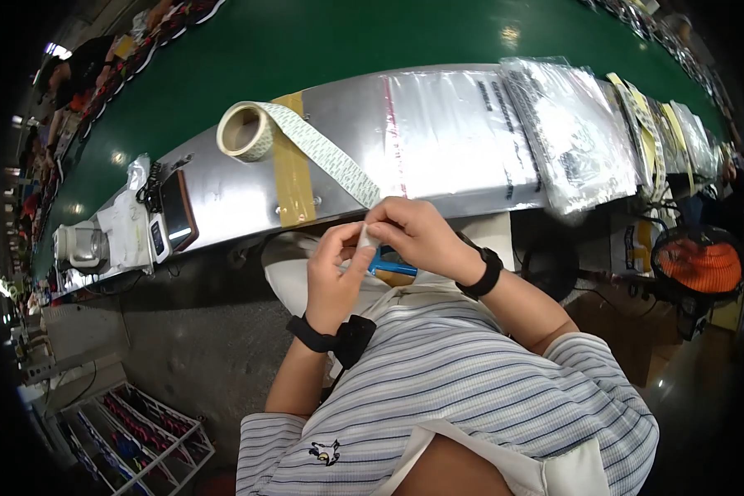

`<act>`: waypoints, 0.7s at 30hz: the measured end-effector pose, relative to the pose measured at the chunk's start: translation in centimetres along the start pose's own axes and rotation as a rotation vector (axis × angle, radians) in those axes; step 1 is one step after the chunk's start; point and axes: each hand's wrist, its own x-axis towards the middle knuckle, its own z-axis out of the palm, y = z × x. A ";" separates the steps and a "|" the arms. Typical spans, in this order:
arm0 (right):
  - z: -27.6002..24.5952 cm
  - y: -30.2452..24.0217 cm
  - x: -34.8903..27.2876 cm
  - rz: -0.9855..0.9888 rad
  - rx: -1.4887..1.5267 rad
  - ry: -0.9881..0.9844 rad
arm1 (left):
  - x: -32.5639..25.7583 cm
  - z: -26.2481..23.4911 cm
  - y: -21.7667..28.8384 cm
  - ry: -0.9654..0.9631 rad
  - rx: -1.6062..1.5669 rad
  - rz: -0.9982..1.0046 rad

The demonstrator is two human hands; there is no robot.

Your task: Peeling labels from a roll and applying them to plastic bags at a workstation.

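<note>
Both of your hands meet at the centre of the frame, just below the near edge of a long silver workbench [223, 194]. Your left hand [336, 277] and your right hand [413, 236] pinch the free end of a white label strip [367, 238] between thumbs and fingertips, fingers pressed close together around it.

The strip runs up and left across the bench to a roll of label tape [245, 131] lying in the upper left of the bench. It looks thin, light and limp, likely to curl or stick to itself, so a grip at its very end by the edges seems safest. A blue object [393, 267] shows just under your hands; what it is cannot be told.

A band of tan tape [293, 178] crosses the bench beneath the strip. To the right lie clear plastic bags [463, 136], overlapping one another toward the upper right. At the left end of the bench sit a dark phone [178, 211] and a small white device [107, 236].

Beyond the bench a green conveyor belt [306, 37] curves across the top. The bench edge is touching close to your knuckles, so room lies mainly toward your lap. An orange fan [701, 264] stands at right, a wire rack [136, 430] at lower left.
</note>
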 end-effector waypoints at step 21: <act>-1.6 0.4 -1.5 0.011 -0.064 -0.140 | 0.1 -2.8 -1.0 -0.106 -1.127 -0.473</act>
